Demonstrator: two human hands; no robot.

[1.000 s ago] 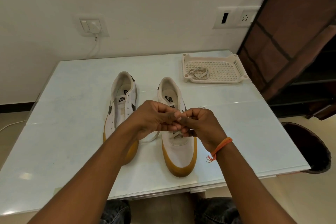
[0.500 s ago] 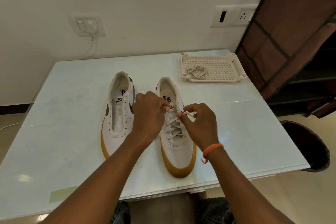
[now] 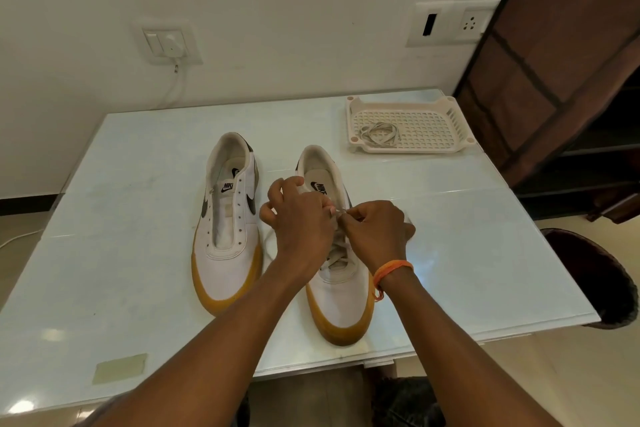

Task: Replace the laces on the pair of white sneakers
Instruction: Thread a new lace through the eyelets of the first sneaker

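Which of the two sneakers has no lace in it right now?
The white gum-soled sneaker on the left: its eyelets are bare. The right white sneaker shows crossed laces, with the left hand and right hand pinching the lace.

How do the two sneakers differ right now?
The left sneaker has bare eyelets and no lace; the right sneaker is laced across its lower eyelets. Nothing touches the left sneaker, while the left hand and right hand pinch lace ends over the right sneaker. Both are white with tan soles.
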